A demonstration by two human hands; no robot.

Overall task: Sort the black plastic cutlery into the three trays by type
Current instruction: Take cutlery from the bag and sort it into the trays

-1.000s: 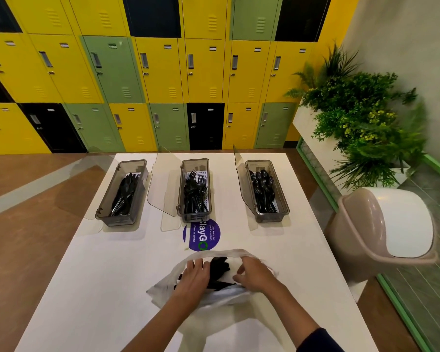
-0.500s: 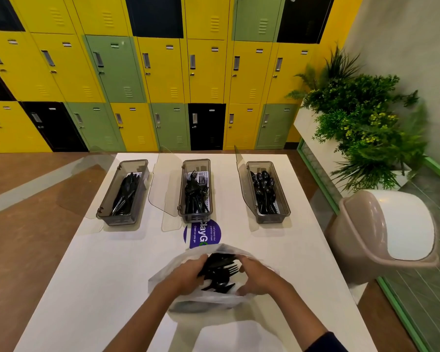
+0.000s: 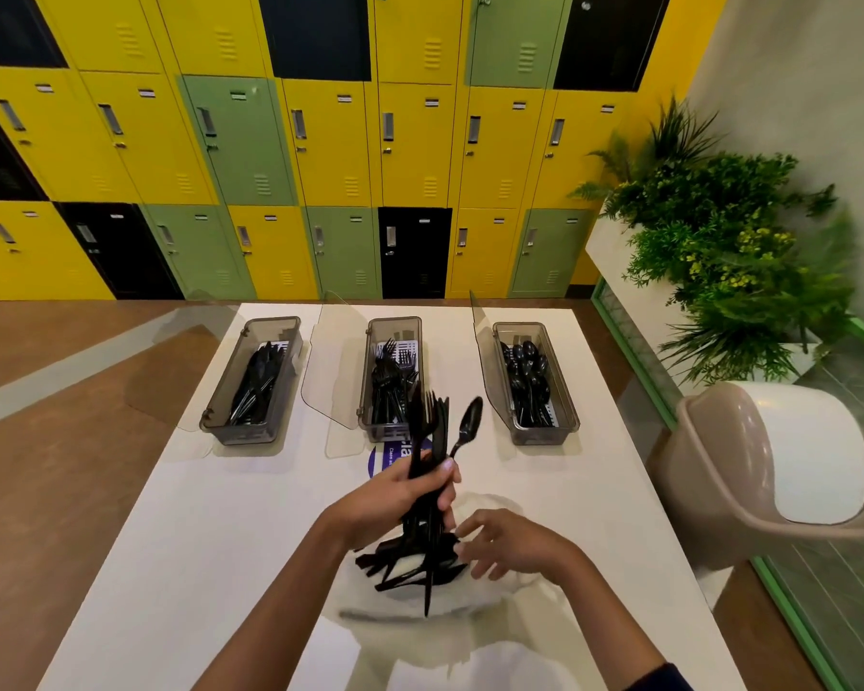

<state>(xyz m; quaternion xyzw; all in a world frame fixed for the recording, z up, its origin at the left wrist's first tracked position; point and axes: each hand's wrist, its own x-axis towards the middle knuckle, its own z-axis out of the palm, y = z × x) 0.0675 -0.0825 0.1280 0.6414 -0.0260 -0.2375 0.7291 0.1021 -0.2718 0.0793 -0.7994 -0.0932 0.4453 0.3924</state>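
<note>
My left hand [image 3: 400,496] grips a bundle of black plastic cutlery [image 3: 432,431], held upright above the table with forks and a spoon fanning out at the top. My right hand [image 3: 510,543] hovers just right of the bundle's lower ends, fingers spread and relaxed. Under both hands lies a clear plastic bag [image 3: 470,605] with more black cutlery [image 3: 405,566] on it. Three grey trays stand at the far side: the left tray [image 3: 215,416] holds knives, the middle tray [image 3: 367,421] forks, the right tray [image 3: 569,421] spoons.
The white table [image 3: 195,541] carries a round purple sticker [image 3: 385,458] before the middle tray. Clear lids lean beside the trays. A beige swing-lid bin [image 3: 749,466] stands right of the table, with plants [image 3: 729,251] behind it and lockers [image 3: 330,142] across the back wall.
My left hand has lifted a bundle of cutlery up out of the bag. My right hand has let go of the bag and opened beside the bundle.
</note>
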